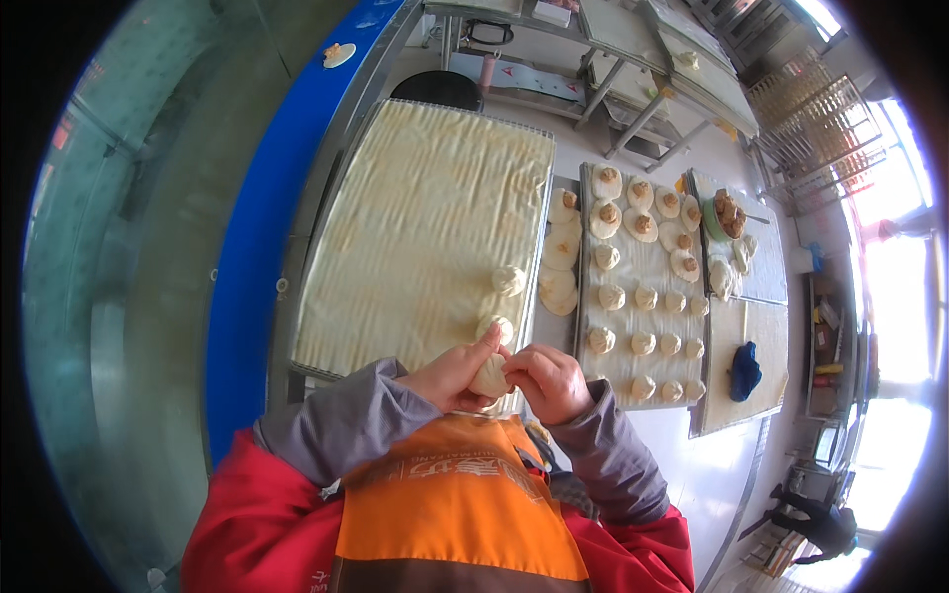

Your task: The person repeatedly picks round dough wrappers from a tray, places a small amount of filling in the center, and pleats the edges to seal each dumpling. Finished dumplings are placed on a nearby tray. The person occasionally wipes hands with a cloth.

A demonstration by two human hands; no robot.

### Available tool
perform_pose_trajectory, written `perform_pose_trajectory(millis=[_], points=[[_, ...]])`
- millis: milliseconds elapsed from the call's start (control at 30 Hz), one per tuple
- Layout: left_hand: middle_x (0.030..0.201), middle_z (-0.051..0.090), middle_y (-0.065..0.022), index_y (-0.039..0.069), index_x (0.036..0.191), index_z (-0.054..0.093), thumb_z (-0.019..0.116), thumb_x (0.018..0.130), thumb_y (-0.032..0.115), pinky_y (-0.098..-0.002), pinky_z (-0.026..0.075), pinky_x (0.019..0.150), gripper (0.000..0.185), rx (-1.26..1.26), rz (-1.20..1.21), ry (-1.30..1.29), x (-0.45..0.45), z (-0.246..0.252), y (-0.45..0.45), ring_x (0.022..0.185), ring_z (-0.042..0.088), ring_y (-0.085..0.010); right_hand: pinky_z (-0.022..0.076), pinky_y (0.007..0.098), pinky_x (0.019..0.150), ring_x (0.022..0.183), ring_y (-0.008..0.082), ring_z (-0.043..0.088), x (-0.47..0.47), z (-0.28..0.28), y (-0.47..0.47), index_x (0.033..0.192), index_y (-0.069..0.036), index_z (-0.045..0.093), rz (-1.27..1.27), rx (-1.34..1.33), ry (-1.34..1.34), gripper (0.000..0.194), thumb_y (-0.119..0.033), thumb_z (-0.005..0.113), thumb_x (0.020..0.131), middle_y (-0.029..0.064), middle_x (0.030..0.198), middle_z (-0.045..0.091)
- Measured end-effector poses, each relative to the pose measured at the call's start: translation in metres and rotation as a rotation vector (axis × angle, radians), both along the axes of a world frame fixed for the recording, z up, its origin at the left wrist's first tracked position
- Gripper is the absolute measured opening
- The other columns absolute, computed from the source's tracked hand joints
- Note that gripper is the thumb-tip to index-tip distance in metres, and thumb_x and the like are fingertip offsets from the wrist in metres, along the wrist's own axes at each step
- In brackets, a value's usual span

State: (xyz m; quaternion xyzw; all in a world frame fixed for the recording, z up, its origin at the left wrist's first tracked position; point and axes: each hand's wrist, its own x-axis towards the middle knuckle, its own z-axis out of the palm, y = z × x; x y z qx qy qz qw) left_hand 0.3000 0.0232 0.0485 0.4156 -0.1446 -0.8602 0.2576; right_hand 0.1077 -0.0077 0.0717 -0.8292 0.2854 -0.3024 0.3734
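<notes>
A round dough bun [490, 376] rests in my left hand [454, 370], whose thumb points up beside it. The fingertips of my right hand [549, 379] pinch the bun's right side. Just beyond my hands, a pleated bun [495, 328] sits near the right edge of a large cloth-lined tray [422, 222], partly hidden by my left thumb. Another pleated bun [508, 281] lies farther up that edge. On a second lined tray [619, 326] to the right are rows of pleated buns and several flat dough rounds topped with filling [642, 224].
Flat dough rounds [560, 244] lie between the trays. Farther right are a green bowl of filling [729, 215] with a utensil and a blue cloth [745, 372]. A blue ledge [252, 244] runs along the left. Metal tables and racks stand beyond; a person [815, 525] is at the far lower right.
</notes>
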Motion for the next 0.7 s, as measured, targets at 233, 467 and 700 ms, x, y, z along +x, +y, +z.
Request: perform_pose_trajectory(millis=[233,467,700], points=[[0.072,0.057,-0.0045,0.011,0.095,0.058,0.034,0.097,0.070,-0.0252,0.034,0.042,0.063,0.169,-0.163,0.423,0.059,-0.010,0.006,0.051,0.049,-0.0124,0.0522,0.0330,0.064,0.072,0.0241,0.065,0.051,0.018,0.027,0.093,-0.002,0.060,-0.019,0.200,0.053,0.015,0.000,0.070,0.081,0.0103,0.080,0.062],[0.079,0.056,-0.0034,0.011,0.106,0.055,0.031,0.104,0.058,-0.0229,0.040,0.048,0.053,-0.172,0.155,-0.080,0.049,-0.006,0.029,0.059,0.053,-0.0113,0.0506,0.0306,0.064,0.071,0.0208,0.063,0.064,0.003,0.042,0.098,-0.001,0.061,-0.253,0.315,0.050,0.021,0.001,0.072,0.080,0.0097,0.082,0.061],[0.088,0.059,-0.0052,0.008,0.111,0.050,0.026,0.108,0.048,-0.0247,0.048,0.053,0.047,-0.440,0.295,-0.048,0.024,-0.002,0.021,0.065,0.057,-0.0115,0.0523,0.0319,0.064,0.070,0.0212,0.066,0.058,-0.003,0.035,0.097,-0.001,0.060,-0.372,0.227,-0.024,0.018,-0.003,0.071,0.084,0.0112,0.080,0.062]])
